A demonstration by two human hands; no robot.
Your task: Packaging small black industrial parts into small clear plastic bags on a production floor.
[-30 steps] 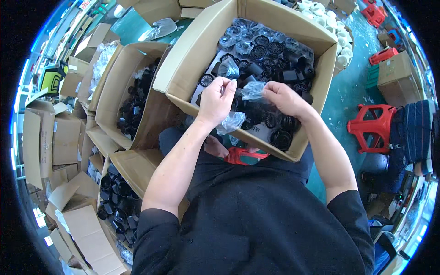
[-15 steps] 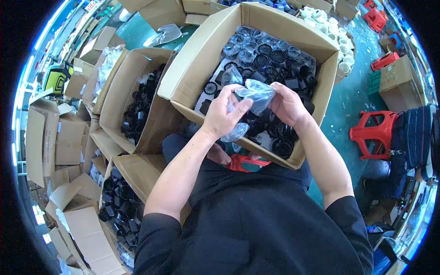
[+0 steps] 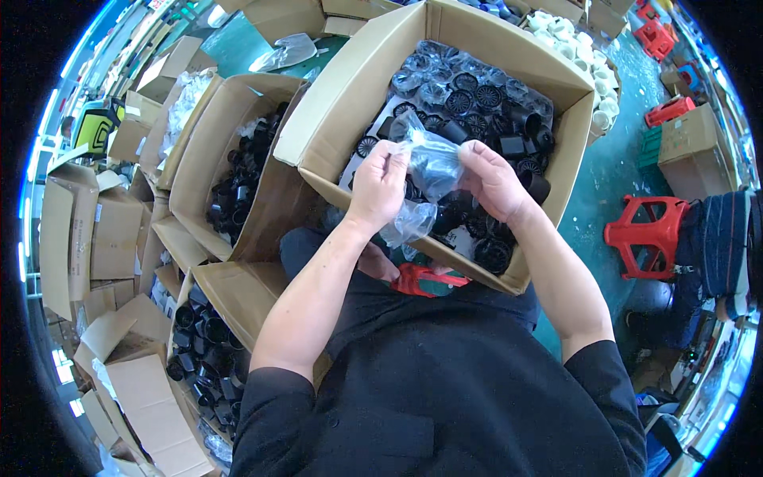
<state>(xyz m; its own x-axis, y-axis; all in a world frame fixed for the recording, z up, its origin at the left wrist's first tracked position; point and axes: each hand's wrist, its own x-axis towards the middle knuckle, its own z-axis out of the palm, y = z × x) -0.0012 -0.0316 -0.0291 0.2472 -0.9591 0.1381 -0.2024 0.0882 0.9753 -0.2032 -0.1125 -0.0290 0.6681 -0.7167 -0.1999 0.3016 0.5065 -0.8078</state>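
Observation:
Between my two hands a clear plastic bag (image 3: 435,163) is stretched, with something dark showing through it. My left hand (image 3: 380,181) pinches the bag's left side, and my right hand (image 3: 491,179) grips its right side between thumb and fingers. Both hands are over the near part of a large open cardboard box (image 3: 338,95). Inside that box lie black round parts with spoked faces (image 3: 459,102), some wrapped in clear plastic, and black cup-like parts (image 3: 524,121). Another piece of clear plastic (image 3: 410,222) hangs below my left hand at the near wall.
At left stand open cartons (image 3: 199,159) of black parts, with more black parts (image 3: 207,350) in a lower one. White parts (image 3: 580,48) fill a container behind the box. A red stool (image 3: 648,236) is on the green floor at right. Under the box shows a red piece (image 3: 429,280).
My left hand has drawn back a little to the left and its fingers have closed on the bag's edge. The bag is now spread wider between both hands.

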